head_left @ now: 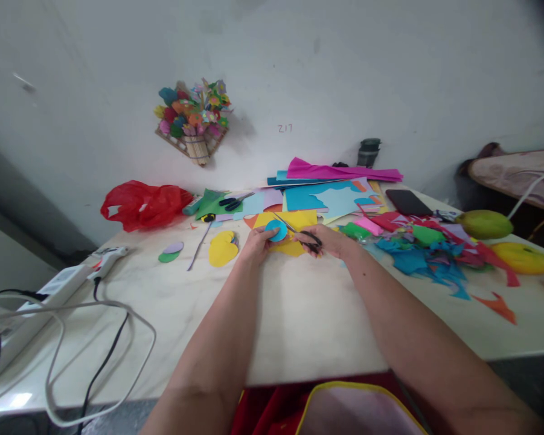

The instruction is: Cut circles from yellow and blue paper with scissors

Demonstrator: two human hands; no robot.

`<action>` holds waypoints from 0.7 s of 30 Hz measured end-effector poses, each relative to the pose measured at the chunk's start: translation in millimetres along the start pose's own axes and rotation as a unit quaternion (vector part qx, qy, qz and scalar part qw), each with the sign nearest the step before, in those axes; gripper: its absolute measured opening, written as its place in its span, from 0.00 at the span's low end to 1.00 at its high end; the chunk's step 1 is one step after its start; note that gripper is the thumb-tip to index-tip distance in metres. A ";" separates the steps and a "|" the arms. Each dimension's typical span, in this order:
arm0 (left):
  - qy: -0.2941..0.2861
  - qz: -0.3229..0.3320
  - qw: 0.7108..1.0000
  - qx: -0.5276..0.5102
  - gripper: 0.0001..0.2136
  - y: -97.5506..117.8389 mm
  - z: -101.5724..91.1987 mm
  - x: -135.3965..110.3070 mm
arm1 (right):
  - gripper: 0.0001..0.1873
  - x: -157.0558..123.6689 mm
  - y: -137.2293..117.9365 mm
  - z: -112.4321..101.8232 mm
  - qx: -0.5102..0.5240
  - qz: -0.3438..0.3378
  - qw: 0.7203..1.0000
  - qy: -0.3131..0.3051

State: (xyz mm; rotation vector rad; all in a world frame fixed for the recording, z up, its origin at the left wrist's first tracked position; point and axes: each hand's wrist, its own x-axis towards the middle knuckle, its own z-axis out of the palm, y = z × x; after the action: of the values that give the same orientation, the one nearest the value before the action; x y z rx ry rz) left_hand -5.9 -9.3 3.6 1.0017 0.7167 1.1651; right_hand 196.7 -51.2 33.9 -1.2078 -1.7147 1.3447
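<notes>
My left hand [256, 243] is closed on a blue paper circle [276, 230], held over a yellow paper sheet [295, 220] in the middle of the table. My right hand [326, 241] grips black-handled scissors [308, 237], whose blades point up and left toward the circle. Both forearms reach in from the bottom edge. A yellow cut-out shape [222, 248] lies just left of my left hand.
Scraps of coloured paper [428, 254] litter the right side, with mangoes [484, 223] and a phone [406, 202] beyond. Stacked coloured sheets [330, 184], a second pair of scissors [232, 201] and a red plastic bag [142, 204] lie at the back. Cables and a power strip [63, 284] lie at the left.
</notes>
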 end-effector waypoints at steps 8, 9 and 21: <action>-0.001 0.009 1.000 0.003 0.13 0.4 0.4 -0.9 | 0.20 0.1 0.4 1.8 0.002 -0.008 1.000 0.003; -0.001 0.010 1.000 0.004 0.13 0.4 0.6 -0.9 | 0.20 -0.1 0.3 1.9 0.004 -0.011 1.000 0.001; -0.022 0.017 0.999 0.027 0.12 -0.2 1.1 -1.4 | 0.20 1.1 3.1 2.6 0.001 -0.017 1.000 0.000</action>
State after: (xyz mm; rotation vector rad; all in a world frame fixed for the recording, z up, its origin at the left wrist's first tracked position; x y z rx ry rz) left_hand -5.2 -10.9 3.8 1.0862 0.7022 1.1554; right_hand 194.8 -51.0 30.1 -1.1715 -1.7253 1.3264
